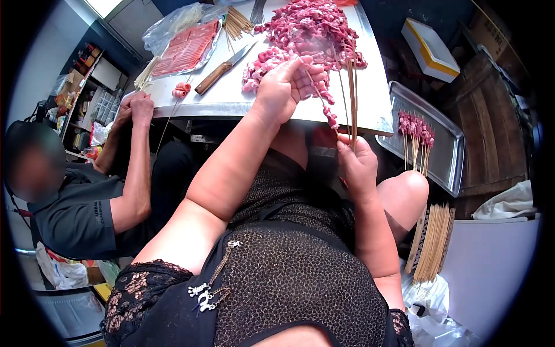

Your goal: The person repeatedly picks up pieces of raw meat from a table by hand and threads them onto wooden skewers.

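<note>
My right hand (356,165) is closed on the lower end of a skewer with meat pieces threaded on it (328,110), and on several bare sticks (352,98) that point up. My left hand (287,87) is at the upper end of the meat skewer, palm up, fingers curled round its tip. Behind the hands, a large pile of cut pink meat (312,29) lies on the white table (231,104). A knife (222,70) with a wooden handle rests left of the pile.
A co-worker (87,191) sits at the left, both hands near the table edge. Sliced meat (186,51) in plastic and skewers (237,23) lie at the table's back left. To the right are a metal tray (445,141) with meat skewers (416,130) and a bundle of sticks (435,243).
</note>
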The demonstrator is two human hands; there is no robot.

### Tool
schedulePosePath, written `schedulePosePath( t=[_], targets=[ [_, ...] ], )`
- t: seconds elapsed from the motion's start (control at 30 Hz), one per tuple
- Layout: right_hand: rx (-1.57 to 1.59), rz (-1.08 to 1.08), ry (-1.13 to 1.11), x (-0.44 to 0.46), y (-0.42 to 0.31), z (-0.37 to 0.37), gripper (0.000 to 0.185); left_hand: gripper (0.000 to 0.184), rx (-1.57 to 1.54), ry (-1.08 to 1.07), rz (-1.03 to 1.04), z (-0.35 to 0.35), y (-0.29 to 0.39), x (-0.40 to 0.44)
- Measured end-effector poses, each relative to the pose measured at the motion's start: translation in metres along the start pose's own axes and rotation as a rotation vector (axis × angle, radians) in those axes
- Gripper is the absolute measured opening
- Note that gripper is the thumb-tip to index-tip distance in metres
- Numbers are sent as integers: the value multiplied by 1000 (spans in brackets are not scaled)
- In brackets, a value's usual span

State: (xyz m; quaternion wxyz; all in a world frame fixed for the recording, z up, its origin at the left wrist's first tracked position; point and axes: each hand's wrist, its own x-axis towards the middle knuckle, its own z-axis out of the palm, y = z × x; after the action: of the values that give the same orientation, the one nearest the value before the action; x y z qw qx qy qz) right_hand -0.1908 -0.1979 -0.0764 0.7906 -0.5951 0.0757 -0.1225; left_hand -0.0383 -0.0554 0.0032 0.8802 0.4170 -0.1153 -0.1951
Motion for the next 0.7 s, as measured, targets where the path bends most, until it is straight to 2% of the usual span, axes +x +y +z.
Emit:
schedulePosePath(
  t=[0.2, 0.4, 0.53, 0.6, 0.7],
  targets=[
    [-51, -15, 3, 1, 1, 2, 14, 26, 27, 27, -47, -3, -4, 4],
    [-21, 18, -13, -1, 1, 9, 14, 21, -39, 91, 122, 5, -23, 0],
    [27, 45, -37, -1, 2, 15, 14, 19, -192, 84, 73, 8, -36, -5],
    [83, 63, -41, -1, -2, 15, 14, 18, -66, 23, -23, 6, -43, -16],
    [152, 80, -2, 3, -10, 10, 15, 26, 162, -88, -48, 14, -44, -23]
  ],
)
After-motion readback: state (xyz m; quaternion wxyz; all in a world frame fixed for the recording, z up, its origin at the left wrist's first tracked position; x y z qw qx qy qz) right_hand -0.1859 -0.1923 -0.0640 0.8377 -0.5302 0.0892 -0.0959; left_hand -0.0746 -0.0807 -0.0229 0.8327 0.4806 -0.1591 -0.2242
